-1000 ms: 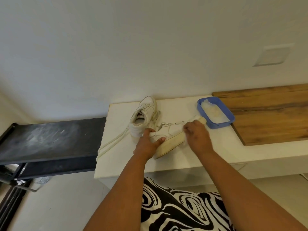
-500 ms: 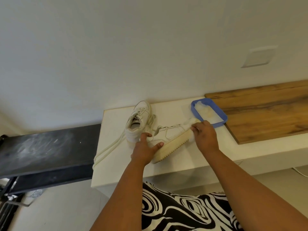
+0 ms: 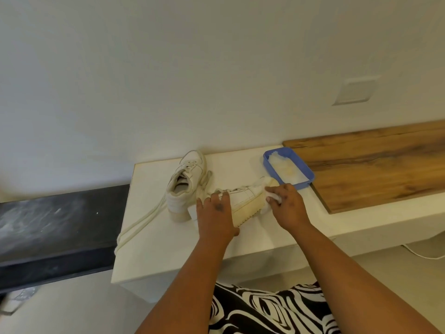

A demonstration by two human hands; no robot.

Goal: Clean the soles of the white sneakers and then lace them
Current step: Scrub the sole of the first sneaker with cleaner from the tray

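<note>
One white sneaker [image 3: 243, 197] lies on its side on the white counter [image 3: 154, 242], its cream ribbed sole [image 3: 250, 209] facing me. My left hand [image 3: 215, 213] grips its heel end and holds it down. My right hand [image 3: 287, 206] pinches a white cloth [image 3: 273, 197] against the sole near the toe. The second white sneaker [image 3: 185, 182] stands upright just behind and to the left, unlaced. Loose cream laces [image 3: 142, 225] trail from it toward the counter's left front edge.
A blue tray [image 3: 305, 171] holding white foamy cleaner sits right of the shoes, beside a wooden board [image 3: 375, 162]. A black shelf [image 3: 55, 225] adjoins the counter on the left. The wall runs directly behind. A black-and-white patterned garment [image 3: 269, 309] is below.
My left hand has shifted further over the sneaker's heel. My right hand has slid down along the sole with the cloth. The camera view has drifted slightly.
</note>
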